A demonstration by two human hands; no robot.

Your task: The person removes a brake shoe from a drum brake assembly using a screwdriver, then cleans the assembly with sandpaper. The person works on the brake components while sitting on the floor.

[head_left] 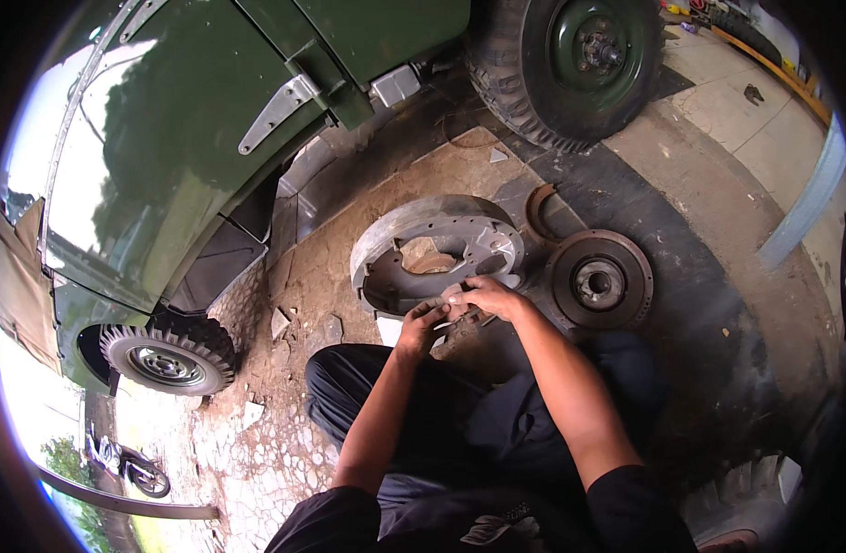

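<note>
My left hand (423,324) and my right hand (489,297) meet in front of me, fingers closed on a small, flat reddish-brown piece (455,302). It could be folded sandpaper; the fingers cover much of it. Just beyond them a large grey round metal housing (375,251) with a deep rim, cut-outs and bolt holes rests on the ground. My right hand overlaps its near edge in the picture; whether it touches cannot be made out. Right of the housing lies a dark round hub plate (633,281) with a raised centre. A curved rusty brake shoe (535,214) is behind it.
A green off-road vehicle (188,157) fills the upper left, with its wheel (570,69) at the top and another tyre (165,359) at the left. Stone chips (280,323) lie on the rough ground. Another tyre (727,507) stands at the lower right. A motorbike (133,465) is far left.
</note>
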